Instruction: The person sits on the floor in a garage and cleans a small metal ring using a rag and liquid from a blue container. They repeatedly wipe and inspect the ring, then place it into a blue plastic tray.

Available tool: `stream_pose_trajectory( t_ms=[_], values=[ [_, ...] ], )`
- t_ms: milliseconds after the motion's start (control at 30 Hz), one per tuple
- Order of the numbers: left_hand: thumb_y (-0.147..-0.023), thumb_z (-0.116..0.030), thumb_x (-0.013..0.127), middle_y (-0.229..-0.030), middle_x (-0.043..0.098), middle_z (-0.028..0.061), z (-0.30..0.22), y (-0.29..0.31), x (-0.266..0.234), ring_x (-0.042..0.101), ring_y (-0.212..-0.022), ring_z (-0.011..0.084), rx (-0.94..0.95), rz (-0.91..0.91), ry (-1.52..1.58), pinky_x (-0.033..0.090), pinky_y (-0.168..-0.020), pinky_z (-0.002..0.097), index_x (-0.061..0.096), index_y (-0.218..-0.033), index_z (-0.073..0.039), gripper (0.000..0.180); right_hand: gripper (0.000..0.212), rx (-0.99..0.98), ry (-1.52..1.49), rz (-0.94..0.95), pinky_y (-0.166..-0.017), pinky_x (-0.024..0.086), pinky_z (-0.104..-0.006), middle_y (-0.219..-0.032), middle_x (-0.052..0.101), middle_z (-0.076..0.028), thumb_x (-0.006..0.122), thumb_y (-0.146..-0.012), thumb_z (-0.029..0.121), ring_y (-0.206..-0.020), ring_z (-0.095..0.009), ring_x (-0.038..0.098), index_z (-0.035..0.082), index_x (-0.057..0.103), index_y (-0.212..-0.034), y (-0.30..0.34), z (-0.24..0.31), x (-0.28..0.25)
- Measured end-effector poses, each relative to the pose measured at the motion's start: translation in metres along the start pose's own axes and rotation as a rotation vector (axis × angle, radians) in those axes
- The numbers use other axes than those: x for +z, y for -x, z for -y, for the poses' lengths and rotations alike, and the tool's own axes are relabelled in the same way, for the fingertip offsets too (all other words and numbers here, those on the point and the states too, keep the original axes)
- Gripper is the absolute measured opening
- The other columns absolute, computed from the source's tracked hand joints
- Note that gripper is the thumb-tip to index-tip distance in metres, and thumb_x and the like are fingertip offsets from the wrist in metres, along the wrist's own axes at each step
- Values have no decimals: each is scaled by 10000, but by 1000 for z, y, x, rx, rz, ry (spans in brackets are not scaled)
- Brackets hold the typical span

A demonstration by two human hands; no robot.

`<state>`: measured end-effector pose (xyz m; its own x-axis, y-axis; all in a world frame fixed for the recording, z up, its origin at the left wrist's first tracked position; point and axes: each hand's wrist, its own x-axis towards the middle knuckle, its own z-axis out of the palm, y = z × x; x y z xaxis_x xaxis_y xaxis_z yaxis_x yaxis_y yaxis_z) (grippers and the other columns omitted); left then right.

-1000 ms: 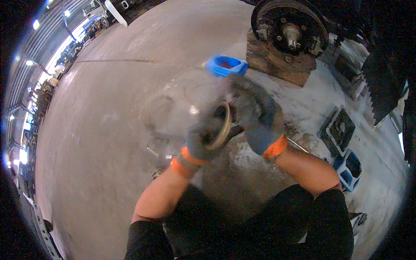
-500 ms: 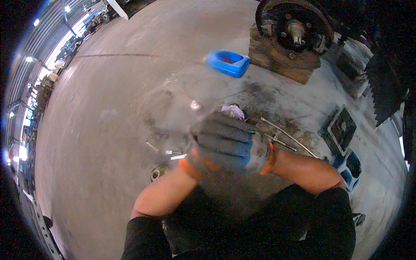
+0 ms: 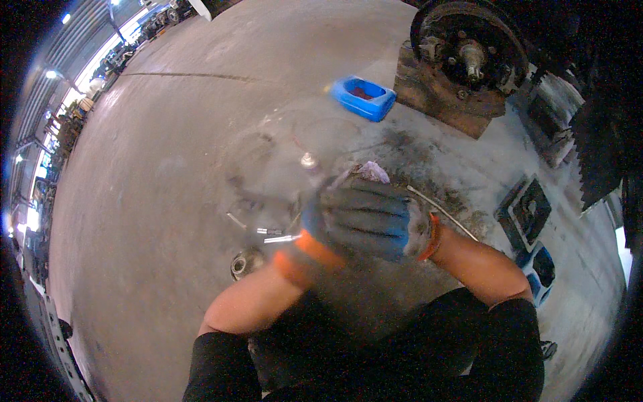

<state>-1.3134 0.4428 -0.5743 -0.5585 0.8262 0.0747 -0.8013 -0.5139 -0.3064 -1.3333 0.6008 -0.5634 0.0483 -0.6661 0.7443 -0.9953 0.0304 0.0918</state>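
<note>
Both hands wear grey-and-blue work gloves with orange cuffs and are pressed together above the floor. My right hand [image 3: 368,220] lies over the left, its fingers close together and curved round whatever is beneath. My left hand [image 3: 317,231] is blurred and mostly covered, so its fingers are hidden. Anything between the palms is out of sight. Just beyond the gloves shows a crumpled pale purple rag [image 3: 373,172]; I cannot tell whether they touch it. To the left of the left cuff lie metal sockets [image 3: 269,231] and a round metal part with a hole [image 3: 246,264].
A cut-open blue container [image 3: 378,107] with dark reddish contents stands ahead. Beyond it, a wheel hub assembly [image 3: 472,57] rests over a wooden board [image 3: 429,100]. A long metal bar [image 3: 445,213] lies right of the hands. A small shiny metal part [image 3: 308,161] sits on the floor.
The surroundings have shifted slightly right in the picture. My hands stay pressed together, the left one having slid a little beneath the right.
</note>
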Motion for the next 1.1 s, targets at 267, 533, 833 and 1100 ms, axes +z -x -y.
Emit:
stream_pose_trajectory(
  t_ms=[267,533,833,1100],
  values=[
    [-881,-375,698,-501,521,-123,14,-8,29,418,-394,-21,-182,152,-69,399,-381,158,562,-730,-198,269,344,-115,72,157,-1006,511,-472,-1209,669,-107,651,-817,197,-1128,-309,642,103,696,-1144,-6,-4,-23],
    [-870,-622,554,-1211,618,158,6,18,45,603,-1019,308,540,-299,-589,524,-775,415,518,-1343,-10,775,386,174,112,131,-1016,498,-460,-1212,670,-126,702,-806,177,-1150,-307,627,78,685,-1178,-3,11,-28],
    [-941,-581,495,-1421,506,253,-4,18,46,462,-1329,428,512,-90,-457,322,-1152,573,433,-1453,-13,767,340,460,237,-99,-986,505,-441,-1204,674,-152,630,-898,110,-1106,-324,651,28,642,-1228,-20,11,-65],
    [-965,-635,441,-1275,605,228,1,5,47,539,-1241,426,584,-109,-633,369,-1102,608,569,-1316,-86,664,303,1190,-604,-527,-883,551,-349,-1178,676,-104,629,-940,88,-1040,-178,642,38,630,-1238,2,-5,-55]
  ],
)
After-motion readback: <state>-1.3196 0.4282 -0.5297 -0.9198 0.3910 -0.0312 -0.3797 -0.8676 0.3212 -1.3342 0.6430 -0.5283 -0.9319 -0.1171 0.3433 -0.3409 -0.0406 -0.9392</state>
